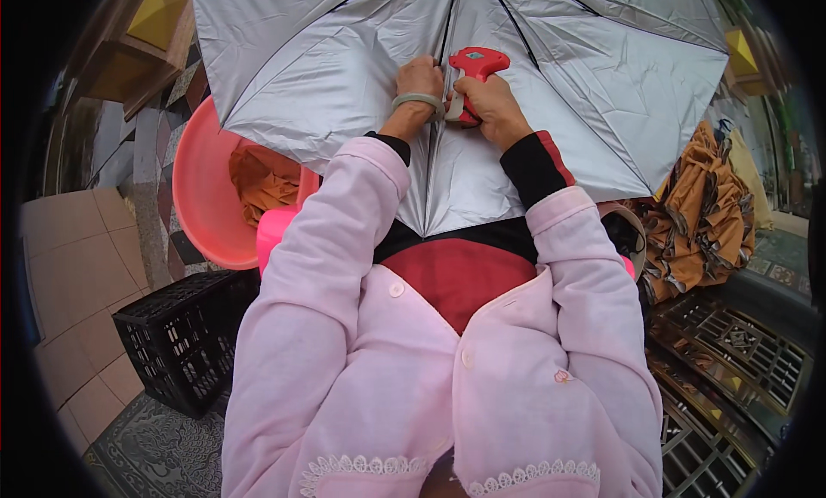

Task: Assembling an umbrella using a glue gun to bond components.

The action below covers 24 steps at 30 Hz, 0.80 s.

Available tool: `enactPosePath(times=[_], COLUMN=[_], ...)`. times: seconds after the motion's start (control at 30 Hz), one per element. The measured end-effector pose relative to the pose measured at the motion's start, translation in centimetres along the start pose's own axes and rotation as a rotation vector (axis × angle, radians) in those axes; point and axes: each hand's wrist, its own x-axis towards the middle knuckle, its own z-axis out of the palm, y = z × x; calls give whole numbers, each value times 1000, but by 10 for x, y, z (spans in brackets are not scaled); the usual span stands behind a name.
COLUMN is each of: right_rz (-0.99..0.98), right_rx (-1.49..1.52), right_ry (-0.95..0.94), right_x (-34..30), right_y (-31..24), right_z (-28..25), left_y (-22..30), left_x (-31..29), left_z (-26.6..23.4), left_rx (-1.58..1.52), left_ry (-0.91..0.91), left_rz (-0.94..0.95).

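Observation:
An umbrella canopy (318, 102), silver on this side with thin dark ribs, spreads in front of me, one pointed corner hanging down to my waist. My left hand (420, 78), with a pale bangle at its wrist, is closed at a dark umbrella rib (446, 29) near the middle of the canopy; its fingertips are partly hidden. Just to its right, my right hand (492, 104) grips a red pistol-shaped hand tool (478, 61) with a grey lever. The tool's lower end lies close to the fabric beside the left hand. Its exact kind is unclear.
At left stands a pink tub (191, 197) with brown folded fabric (262, 181) in it. Below it is a black plastic crate (182, 339). A heap of crumpled brown fabric (701, 218) lies at right, above a metal grille panel (744, 339).

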Motion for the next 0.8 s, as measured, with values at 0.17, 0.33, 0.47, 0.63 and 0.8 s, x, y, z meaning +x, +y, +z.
enactPosePath(times=[0.17,0.33,0.47,0.63,0.8], right_rz=[28,96,181,200,180], right_rx=[53,312,462,468,474], right_ry=[-46,-150,-294,-366,-368], right_x=[-2,-2,1,2,5], right_y=[8,9,11,13,16], right_z=[1,-11,-25,-28,-28], left_y=[-5,-9,-6,-18,-24], left_x=[2,3,0,7,11], left_z=[-1,1,-1,-2,6], left_rx=[10,-27,-29,-194,-361], left_ry=[15,-12,62,-92,-161], left_rz=[27,32,107,33,-48])
